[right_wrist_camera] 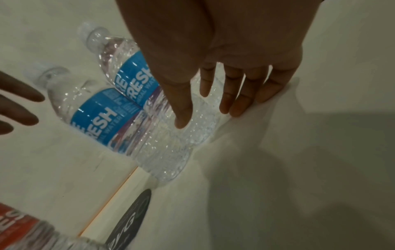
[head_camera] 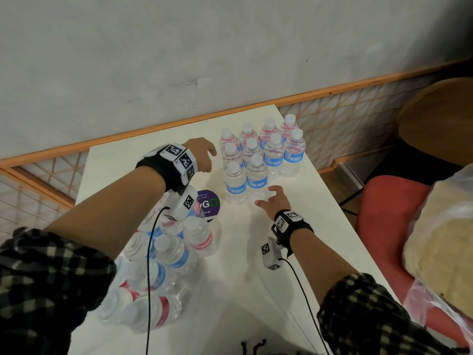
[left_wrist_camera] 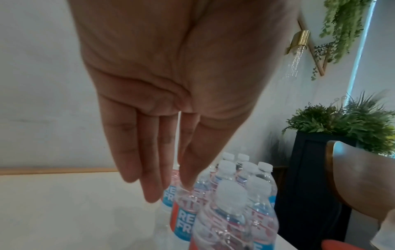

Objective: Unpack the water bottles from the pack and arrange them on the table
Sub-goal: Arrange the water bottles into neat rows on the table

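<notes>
Several upright water bottles (head_camera: 257, 160) with white caps and blue or red labels stand grouped at the table's far right. The opened pack (head_camera: 153, 265) of remaining bottles lies at the near left under my left forearm. My left hand (head_camera: 208, 155) hovers just left of the group with straight fingers (left_wrist_camera: 149, 182) and holds nothing. My right hand (head_camera: 268, 198) is open with spread fingers (right_wrist_camera: 237, 103), low over the table at the base of the front blue-label bottles (right_wrist_camera: 96, 115). I cannot tell whether it touches them.
A round purple sticker (head_camera: 208, 204) lies on the white table (head_camera: 294, 252) between pack and group. A red chair (head_camera: 384, 226) and a plastic bag (head_camera: 440, 226) stand right of the table. A wall runs behind, and a dark planter (left_wrist_camera: 316, 177) stands beyond the bottles.
</notes>
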### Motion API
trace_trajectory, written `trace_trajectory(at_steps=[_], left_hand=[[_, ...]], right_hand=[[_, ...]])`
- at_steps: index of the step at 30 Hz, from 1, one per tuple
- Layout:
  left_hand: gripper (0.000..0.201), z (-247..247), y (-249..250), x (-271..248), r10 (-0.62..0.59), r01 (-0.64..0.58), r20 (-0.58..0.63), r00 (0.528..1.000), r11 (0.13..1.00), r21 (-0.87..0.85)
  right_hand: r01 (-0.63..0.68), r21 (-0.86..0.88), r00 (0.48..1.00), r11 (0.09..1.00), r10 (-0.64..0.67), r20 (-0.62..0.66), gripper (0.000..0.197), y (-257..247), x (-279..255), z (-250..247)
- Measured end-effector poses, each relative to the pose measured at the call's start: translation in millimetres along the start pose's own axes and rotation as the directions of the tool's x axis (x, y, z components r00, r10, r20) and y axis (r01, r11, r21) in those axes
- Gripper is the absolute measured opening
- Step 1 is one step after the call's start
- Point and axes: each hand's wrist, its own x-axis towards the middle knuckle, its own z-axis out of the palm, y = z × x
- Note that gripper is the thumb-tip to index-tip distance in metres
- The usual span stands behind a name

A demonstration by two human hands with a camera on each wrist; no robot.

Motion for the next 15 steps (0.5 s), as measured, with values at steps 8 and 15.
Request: trace_trajectory(at_steps=[8, 15], left_hand=[[0.042, 11, -26, -44, 0.092, -0.117, 0.199, 0.976, 0.986, 0.118], [0.052, 38, -24, -88, 0.188, -0.331, 0.447, 0.875, 0.905, 0.268]], right_hand=[[0.029, -0.111, 0.993, 0.993, -0.015, 0.121, 0.035, 8, -42, 5], [0.050, -0.039, 0.994, 0.998, -0.045, 0.102, 0.027, 18, -89, 16]])
